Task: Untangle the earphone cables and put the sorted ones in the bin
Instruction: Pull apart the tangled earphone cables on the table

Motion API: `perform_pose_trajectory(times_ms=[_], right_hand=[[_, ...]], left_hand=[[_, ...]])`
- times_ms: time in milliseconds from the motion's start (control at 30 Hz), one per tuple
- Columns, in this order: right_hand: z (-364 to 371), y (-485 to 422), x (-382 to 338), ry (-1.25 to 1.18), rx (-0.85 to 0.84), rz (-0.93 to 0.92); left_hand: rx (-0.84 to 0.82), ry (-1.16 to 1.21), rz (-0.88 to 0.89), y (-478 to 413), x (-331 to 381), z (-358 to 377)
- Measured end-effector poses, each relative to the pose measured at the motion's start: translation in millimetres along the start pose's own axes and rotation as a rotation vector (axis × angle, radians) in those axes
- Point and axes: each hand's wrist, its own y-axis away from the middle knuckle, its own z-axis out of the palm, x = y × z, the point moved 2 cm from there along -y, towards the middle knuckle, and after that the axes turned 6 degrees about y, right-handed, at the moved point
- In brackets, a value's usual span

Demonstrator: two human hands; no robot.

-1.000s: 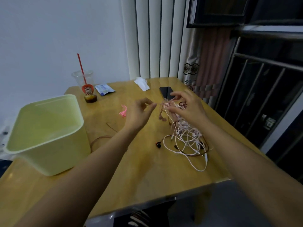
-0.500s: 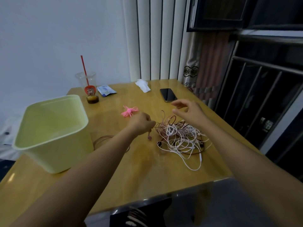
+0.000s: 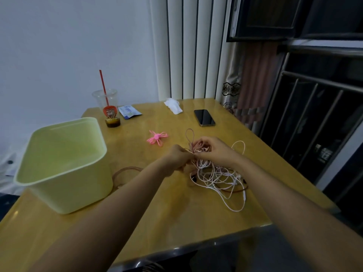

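head view: left hand [image 3: 177, 156] and right hand [image 3: 217, 152], fingers curled, meet and pinch strands at the raised top of the earphone cables [image 3: 218, 178]; the rest of the tangle lies on the table [image 3: 176, 211] beneath the right hand, apart from the bin [image 3: 68, 193] at left.

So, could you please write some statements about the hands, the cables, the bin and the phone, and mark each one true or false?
1. The left hand and the right hand both grip the tangle of earphone cables. True.
2. The phone lies inside the bin. False: it lies on the table, beyond the tangle.
3. A red straw stands in the plastic cup. True.
4. The bin stands to the right of the tangle. False: it stands to its left.
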Motion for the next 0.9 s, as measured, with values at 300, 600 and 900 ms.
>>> perform_pose_trajectory(times_ms=[300, 600, 900], right_hand=[[-10, 2, 4, -0.1, 0.226, 0.09], [-24, 7, 10, -0.062, 0.345, 0.195], [-13, 11, 3, -0.016, -0.049, 0.175]], left_hand=[[0.184, 0.091, 0.091, -3, 5, -1], [0.189, 0.392, 0.067, -3, 6, 2], [0.203, 0.468, 0.076, 0, 5, 9]])
